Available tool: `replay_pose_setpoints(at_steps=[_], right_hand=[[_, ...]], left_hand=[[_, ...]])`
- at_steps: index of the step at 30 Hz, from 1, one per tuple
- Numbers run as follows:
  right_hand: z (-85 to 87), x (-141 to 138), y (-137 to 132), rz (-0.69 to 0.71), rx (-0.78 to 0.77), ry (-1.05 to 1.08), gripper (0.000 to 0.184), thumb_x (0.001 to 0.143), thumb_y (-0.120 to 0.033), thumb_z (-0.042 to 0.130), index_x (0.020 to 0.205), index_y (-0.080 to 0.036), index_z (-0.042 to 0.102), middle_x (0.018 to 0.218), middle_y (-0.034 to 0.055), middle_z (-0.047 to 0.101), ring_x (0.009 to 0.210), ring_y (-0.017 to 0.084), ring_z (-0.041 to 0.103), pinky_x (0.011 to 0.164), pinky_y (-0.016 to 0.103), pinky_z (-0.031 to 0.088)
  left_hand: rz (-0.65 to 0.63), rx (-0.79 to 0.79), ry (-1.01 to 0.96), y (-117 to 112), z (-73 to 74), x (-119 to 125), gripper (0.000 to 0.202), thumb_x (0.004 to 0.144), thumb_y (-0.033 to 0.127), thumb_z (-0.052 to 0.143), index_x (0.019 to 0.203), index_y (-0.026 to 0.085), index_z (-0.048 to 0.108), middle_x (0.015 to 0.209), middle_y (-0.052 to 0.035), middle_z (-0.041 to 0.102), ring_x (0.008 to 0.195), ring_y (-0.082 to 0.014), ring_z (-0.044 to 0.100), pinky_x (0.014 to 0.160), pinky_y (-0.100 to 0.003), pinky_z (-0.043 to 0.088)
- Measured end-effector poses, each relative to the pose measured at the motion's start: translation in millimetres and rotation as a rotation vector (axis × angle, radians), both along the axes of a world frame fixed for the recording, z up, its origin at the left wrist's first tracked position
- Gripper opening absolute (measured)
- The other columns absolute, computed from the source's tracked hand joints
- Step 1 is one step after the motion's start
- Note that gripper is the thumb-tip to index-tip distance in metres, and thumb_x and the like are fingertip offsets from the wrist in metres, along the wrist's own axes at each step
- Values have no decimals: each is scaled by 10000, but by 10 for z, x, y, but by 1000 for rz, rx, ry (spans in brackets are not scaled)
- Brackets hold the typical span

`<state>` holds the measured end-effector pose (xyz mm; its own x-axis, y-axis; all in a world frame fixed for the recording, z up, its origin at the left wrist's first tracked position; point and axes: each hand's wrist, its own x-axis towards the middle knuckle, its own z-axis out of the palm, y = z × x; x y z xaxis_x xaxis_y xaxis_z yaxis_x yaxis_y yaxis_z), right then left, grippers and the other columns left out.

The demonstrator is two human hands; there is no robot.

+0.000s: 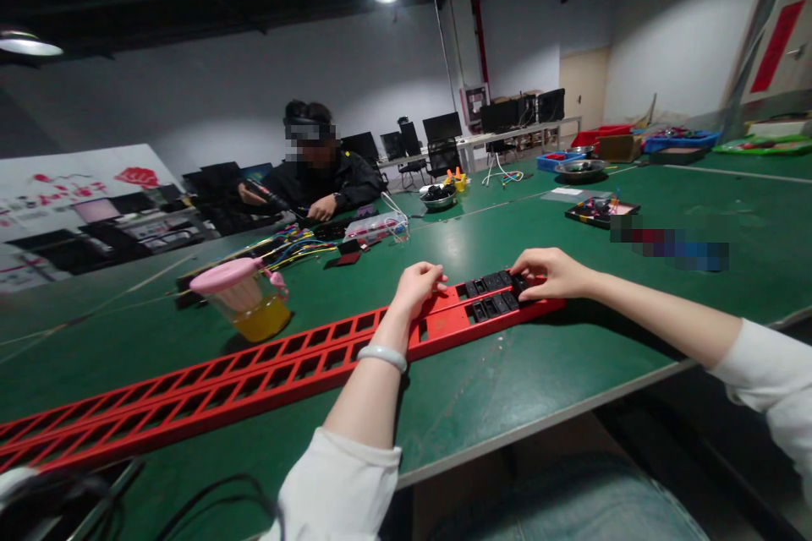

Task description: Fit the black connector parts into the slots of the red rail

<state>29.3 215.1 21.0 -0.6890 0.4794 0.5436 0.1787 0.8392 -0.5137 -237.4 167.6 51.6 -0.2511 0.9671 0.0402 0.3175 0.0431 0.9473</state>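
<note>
A long red rack (355, 352) with two rows of slots lies slantwise along the green table. Near its right end, several black rectangular modules (488, 305) sit in both rows. My right hand (553, 274) is closed in a pinch on a black module (520, 284) at the right end of these rows, thumb below and fingers above. My left hand (417, 289) rests over the rack just left of the modules. Its fingers are curled closed, and whatever they may hold is hidden.
A pink-lidded cup (261, 317) of yellow liquid stands behind the rack. Across the table (698, 207), a person (336, 177) works beside coloured wires (298, 249) and a clear box (377, 228). A metal bowl (439, 201) and black tray (600, 218) stand farther back. Cables (222, 494) lie front left.
</note>
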Motion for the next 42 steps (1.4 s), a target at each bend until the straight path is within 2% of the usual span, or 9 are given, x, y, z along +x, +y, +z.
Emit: replay_pose_setpoints(at_steps=[5, 15, 26, 32, 36, 42], right_hand=[[4, -2, -11, 27, 32, -39, 409, 605, -442, 678, 896, -160, 623, 786, 49, 607, 620, 129, 540, 574, 256, 444], [44, -24, -60, 70, 79, -150, 361, 633, -422, 658, 908, -187, 652, 852, 57, 625, 756, 178, 580, 670, 282, 460], [41, -42, -73, 101, 86, -156, 358, 648, -433, 646, 912, -191, 651, 863, 59, 630, 782, 185, 585, 697, 293, 461], [33, -41, -69, 95, 65, -145, 362, 635, -436, 657, 915, -207, 652, 871, 56, 628, 792, 191, 584, 695, 295, 466], [26, -38, -56, 109, 79, -161, 377, 654, -440, 641, 935, -188, 644, 889, 66, 626, 805, 188, 582, 711, 300, 463], [27, -38, -58, 106, 99, -169, 396, 663, -457, 630, 943, -178, 641, 906, 72, 624, 832, 188, 582, 721, 291, 462]], left_hand=[[-2, -7, -9, -11, 6, 4, 150, 740, 242, 570, 670, 117, 526, 680, -83, 635, 468, -84, 553, 339, -142, 246], [-2, -6, -25, -14, 8, 6, 168, 704, 262, 610, 662, 118, 534, 671, -92, 643, 491, -101, 563, 357, -150, 271], [-27, -46, 20, -5, 11, -17, 142, 752, 232, 539, 654, 128, 543, 484, -13, 551, 326, -44, 390, 326, -152, 241], [-48, -16, 8, 20, -27, -40, 128, 738, 225, 540, 655, 129, 541, 603, -43, 601, 349, -42, 403, 328, -162, 242], [-43, -32, 42, 25, -43, -54, 156, 740, 270, 537, 666, 133, 547, 520, -14, 554, 316, -42, 359, 312, -168, 196], [-54, -25, 43, 34, -62, -71, 159, 734, 276, 540, 667, 132, 550, 499, -11, 539, 322, -45, 370, 321, -169, 210]])
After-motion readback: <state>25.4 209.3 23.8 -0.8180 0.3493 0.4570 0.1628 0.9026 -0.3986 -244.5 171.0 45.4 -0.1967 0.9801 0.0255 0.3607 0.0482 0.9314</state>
